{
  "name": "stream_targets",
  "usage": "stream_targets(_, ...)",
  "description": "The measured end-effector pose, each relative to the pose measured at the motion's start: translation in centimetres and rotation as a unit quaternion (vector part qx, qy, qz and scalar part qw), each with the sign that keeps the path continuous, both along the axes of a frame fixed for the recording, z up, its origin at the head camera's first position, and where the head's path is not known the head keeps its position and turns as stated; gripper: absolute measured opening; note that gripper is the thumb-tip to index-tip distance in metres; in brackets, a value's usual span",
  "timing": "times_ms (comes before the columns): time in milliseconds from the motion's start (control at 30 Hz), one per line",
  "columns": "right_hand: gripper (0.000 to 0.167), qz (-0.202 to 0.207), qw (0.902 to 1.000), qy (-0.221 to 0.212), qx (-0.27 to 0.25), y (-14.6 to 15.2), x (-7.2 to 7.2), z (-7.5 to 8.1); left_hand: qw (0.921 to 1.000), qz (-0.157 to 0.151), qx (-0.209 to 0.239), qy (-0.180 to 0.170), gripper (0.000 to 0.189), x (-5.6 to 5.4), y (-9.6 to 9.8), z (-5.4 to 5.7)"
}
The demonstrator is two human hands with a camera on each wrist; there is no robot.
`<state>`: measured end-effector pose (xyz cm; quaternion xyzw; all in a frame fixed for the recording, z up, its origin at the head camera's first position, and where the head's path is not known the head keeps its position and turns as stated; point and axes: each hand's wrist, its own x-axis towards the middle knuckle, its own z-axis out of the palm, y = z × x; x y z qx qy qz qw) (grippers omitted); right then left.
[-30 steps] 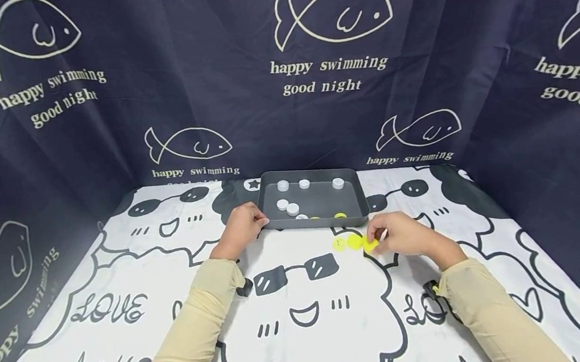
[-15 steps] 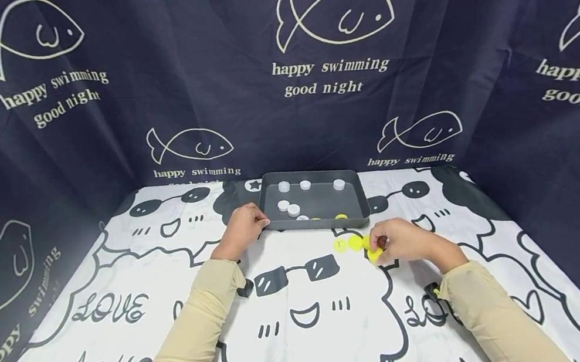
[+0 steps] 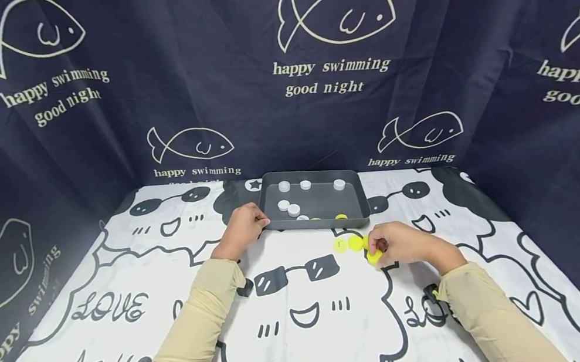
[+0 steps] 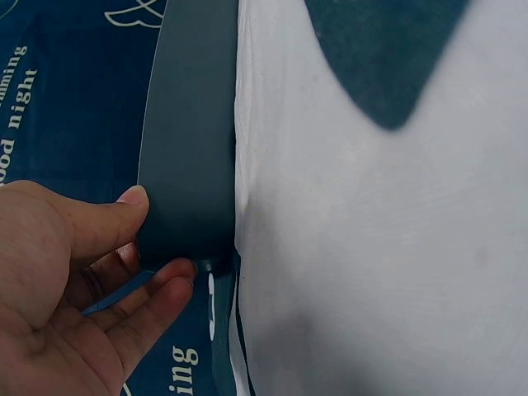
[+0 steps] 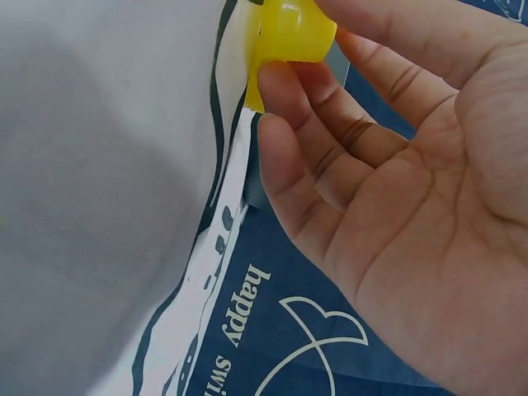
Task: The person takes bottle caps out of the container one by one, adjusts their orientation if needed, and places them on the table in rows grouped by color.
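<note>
My right hand (image 3: pixel 401 242) pinches a yellow bottle cap (image 3: pixel 375 257) low over the cloth, just right of and in front of the tray. In the right wrist view the cap (image 5: pixel 299 31) sits between thumb and fingertips, its open-sided round shape partly out of frame. Beside it lie other yellow caps (image 3: pixel 355 243), one partly hidden by the fingers. My left hand (image 3: pixel 243 228) holds the near left corner of a dark grey tray (image 3: pixel 321 223). The left wrist view shows its thumb on the tray's rim (image 4: pixel 188 157) and fingers round the corner.
Several white bottle caps (image 3: pixel 294 210) lie scattered in the tray, and yellow ones (image 3: pixel 340 217) peek above its near wall. A white cloth (image 3: pixel 307 344) with black cartoon drawings covers the table. Dark blue curtains (image 3: pixel 245 62) with fish prints stand close behind and at both sides.
My right hand has come slightly nearer to me, so the pinched cap now shows below the row of yellow caps. The left hand and tray stay in place.
</note>
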<state>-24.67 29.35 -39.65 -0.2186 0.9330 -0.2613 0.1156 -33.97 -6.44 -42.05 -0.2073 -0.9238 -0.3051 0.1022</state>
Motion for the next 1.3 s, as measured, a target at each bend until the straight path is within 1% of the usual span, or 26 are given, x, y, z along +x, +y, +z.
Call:
stream_targets(233,0.025,-0.007,1.0,-0.004,0.004,0.04,-0.01,0.12,1.0,0.0,-0.003,0.0,0.009,-0.01,0.02,0.06)
stream_targets(467,0.021,-0.015,0.9997,-0.017,-0.006,0.09,0.04,0.18,0.9999,-0.006,-0.004,0.007,0.009,0.06,0.01,0.16)
stream_targets(867,0.02,-0.015,0.9998,-0.013,-0.008,0.18,-0.04,-0.19,0.9998,-0.009,-0.012,0.012,0.009,-0.07,0.0,0.06)
stream_targets(1100,0.021,-0.019,0.9997,-0.013,-0.003,0.29,-0.12,-0.45,0.9999,-0.007,-0.01,0.006,0.009,-0.05,0.0,-0.01)
stream_targets(1300,0.02,-0.016,0.9998,-0.008,-0.005,0.47,-0.32,-0.48,0.9999,-0.009,-0.01,0.006,0.009,-0.04,-0.01,0.05)
